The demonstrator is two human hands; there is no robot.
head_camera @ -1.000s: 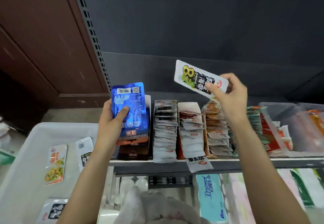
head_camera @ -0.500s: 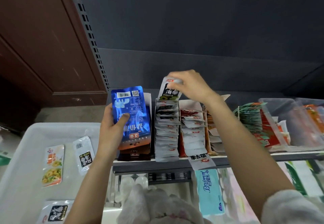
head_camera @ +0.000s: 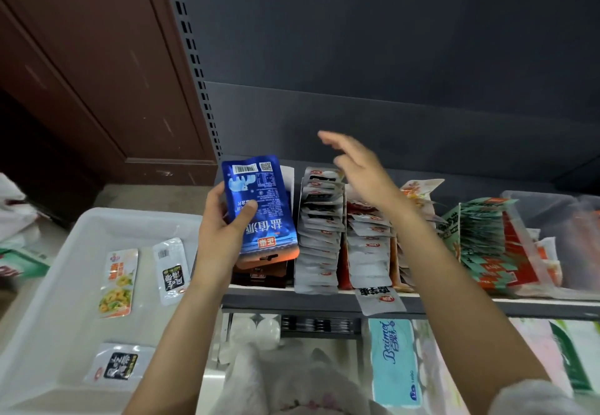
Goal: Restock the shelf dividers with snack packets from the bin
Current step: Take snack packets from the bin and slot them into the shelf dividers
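Blue snack packet [head_camera: 259, 206] up in the air, back side showing with barcode and QR code at the top, tilted a touch, hanging just in front of the leftmost shelf divider slot. The left hand [head_camera: 220, 232] has it: grip closed around the packet's left edge, thumb pressed across the printed face, fingers behind. Under it, a darker brown packet [head_camera: 259, 273] sits in that same slot.

Over to the right hand [head_camera: 360, 167]: grip loose and wide, fingers stretched out and blurred, nothing in it, hovering above the row of white-and-black packets [head_camera: 319, 219] standing in the next divider. Beside those, a row of white-and-red packets [head_camera: 370, 239], one white packet [head_camera: 380, 299] drooping over the shelf's [head_camera: 519, 307] front edge. Further right, orange-toned packets [head_camera: 418, 187], then a fan of green-and-red packets [head_camera: 487, 239], then a clear plastic divider bin [head_camera: 552, 206].

Down left, the white bin [head_camera: 48, 284] sits beside the shelf, with three packets lying flat inside: a yellow-and-orange packet [head_camera: 118, 283], a white packet with a black label [head_camera: 170, 271] just beside it, and a black-labelled packet [head_camera: 118, 366] nearer the front. Below the shelf, a light blue tissue pack [head_camera: 394, 362]. A brown wooden panel [head_camera: 81, 73] stands behind the bin.
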